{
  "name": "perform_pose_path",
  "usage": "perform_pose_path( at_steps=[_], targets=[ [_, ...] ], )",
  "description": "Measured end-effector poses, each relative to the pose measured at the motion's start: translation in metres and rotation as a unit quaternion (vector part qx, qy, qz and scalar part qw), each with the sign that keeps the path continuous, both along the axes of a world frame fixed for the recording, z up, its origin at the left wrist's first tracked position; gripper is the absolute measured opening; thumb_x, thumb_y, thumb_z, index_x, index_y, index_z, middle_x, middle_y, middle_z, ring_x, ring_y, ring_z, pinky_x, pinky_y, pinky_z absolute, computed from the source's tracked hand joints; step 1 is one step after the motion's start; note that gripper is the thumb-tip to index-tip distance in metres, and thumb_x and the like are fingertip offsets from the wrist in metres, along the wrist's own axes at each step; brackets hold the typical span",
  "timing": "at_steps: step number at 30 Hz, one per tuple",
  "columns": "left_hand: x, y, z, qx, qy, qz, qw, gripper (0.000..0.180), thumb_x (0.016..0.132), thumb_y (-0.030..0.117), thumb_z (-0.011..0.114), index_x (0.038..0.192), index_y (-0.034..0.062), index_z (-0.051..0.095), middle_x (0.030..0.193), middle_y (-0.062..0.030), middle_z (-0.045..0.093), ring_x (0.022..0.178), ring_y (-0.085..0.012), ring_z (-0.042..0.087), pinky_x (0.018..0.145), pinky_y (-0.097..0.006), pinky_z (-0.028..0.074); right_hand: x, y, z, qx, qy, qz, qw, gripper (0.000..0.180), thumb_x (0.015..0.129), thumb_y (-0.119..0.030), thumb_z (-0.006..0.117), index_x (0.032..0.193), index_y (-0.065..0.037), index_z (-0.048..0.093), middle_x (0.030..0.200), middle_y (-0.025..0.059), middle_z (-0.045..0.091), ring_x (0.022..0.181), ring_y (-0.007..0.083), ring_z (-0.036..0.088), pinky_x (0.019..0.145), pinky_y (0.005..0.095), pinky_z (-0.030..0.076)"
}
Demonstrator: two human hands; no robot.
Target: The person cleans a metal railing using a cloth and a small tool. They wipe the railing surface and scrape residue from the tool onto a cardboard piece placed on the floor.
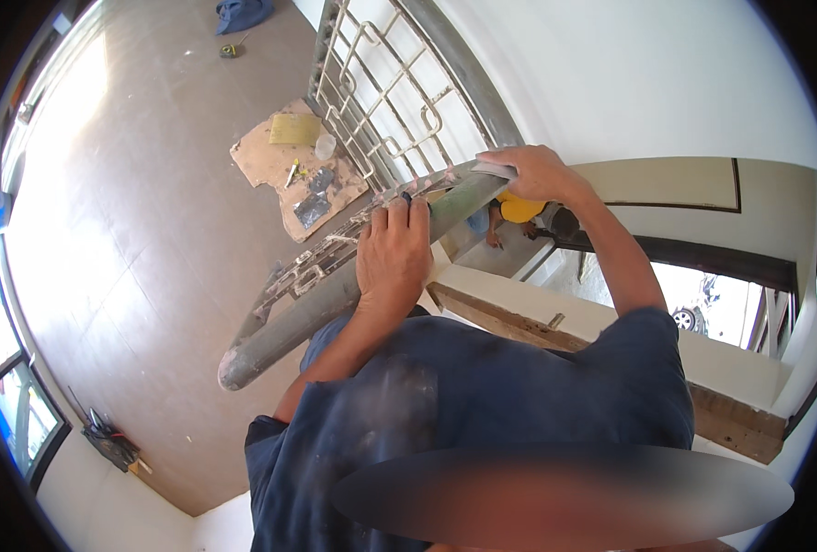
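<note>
A grey, worn metal handrail [302,322] slants past my front, with a railing of pale bent bars [385,87] continuing beyond it. My left hand [394,258] is closed over the rail's middle, its fingers curled across the top. Something small and dark shows at those fingertips, too hidden to name. Farther right, my right hand [542,175] presses a folded piece of sandpaper [495,170] against the rail. A greenish patch [463,202] marks the rail between my hands.
On the floor, a cardboard sheet [261,152] carries a yellow sheet [295,129], a plastic cup [325,145] and small items. A tape measure [229,51] and blue cloth [243,15] lie beyond. Lower right, past a ledge [565,299], a person in yellow [521,208] is below.
</note>
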State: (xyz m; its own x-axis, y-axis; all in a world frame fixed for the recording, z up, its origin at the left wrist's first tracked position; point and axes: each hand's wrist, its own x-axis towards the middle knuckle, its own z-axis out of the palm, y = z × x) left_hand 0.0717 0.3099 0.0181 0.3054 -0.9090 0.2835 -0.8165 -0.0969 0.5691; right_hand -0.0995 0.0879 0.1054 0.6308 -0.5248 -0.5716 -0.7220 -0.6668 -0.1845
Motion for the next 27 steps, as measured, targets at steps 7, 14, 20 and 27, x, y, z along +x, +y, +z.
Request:
perform_pose_path(
  at_steps=[7, 14, 20, 27],
  targets=[
    [-0.002, 0.002, 0.002, 0.028, 0.021, 0.004, 0.999, 0.027, 0.085, 0.007, 0.063, 0.112, 0.0075, 0.061, 0.103, -0.0094, 0.061, 0.096, -0.0302, 0.062, 0.081, -0.043, 0.052, -0.003, 0.004, 0.000, -0.060, 0.037, -0.001, 0.997, 0.072, 0.073, -0.004, 0.056, 0.144, -0.021, 0.057, 0.132, 0.0130, 0.065, 0.111, 0.0344, 0.066, 0.095, 0.0431, 0.052],
    [-0.002, 0.001, -0.001, -0.008, -0.005, 0.010, 1.000, 0.031, 0.080, 0.007, 0.063, 0.111, 0.0057, 0.059, 0.101, -0.0097, 0.058, 0.092, -0.0287, 0.061, 0.077, -0.040, 0.052, -0.024, -0.007, 0.059, 0.024, -0.053, -0.070, 0.996, 0.075, 0.075, -0.003, 0.053, 0.146, -0.025, 0.054, 0.136, 0.0130, 0.064, 0.110, 0.0338, 0.066, 0.098, 0.0400, 0.051],
    [-0.002, 0.001, 0.001, 0.030, 0.014, 0.005, 0.999, 0.027, 0.086, 0.009, 0.064, 0.113, 0.0073, 0.061, 0.104, -0.0092, 0.062, 0.096, -0.0301, 0.062, 0.080, -0.042, 0.053, -0.018, -0.018, -0.007, 0.048, -0.067, -0.067, 0.994, 0.074, 0.071, 0.003, 0.051, 0.140, -0.024, 0.062, 0.143, 0.0125, 0.060, 0.114, 0.0305, 0.067, 0.100, 0.0360, 0.050],
    [-0.003, 0.000, 0.000, 0.029, 0.015, 0.020, 0.999, 0.029, 0.085, 0.009, 0.065, 0.114, 0.0075, 0.061, 0.104, -0.0095, 0.063, 0.097, -0.0307, 0.063, 0.080, -0.042, 0.053, -0.020, -0.004, -0.004, -0.020, -0.088, 0.058, 0.994, 0.071, 0.076, -0.009, 0.058, 0.146, -0.020, 0.054, 0.144, 0.0117, 0.058, 0.120, 0.0342, 0.063, 0.102, 0.0415, 0.050]
  ],
)
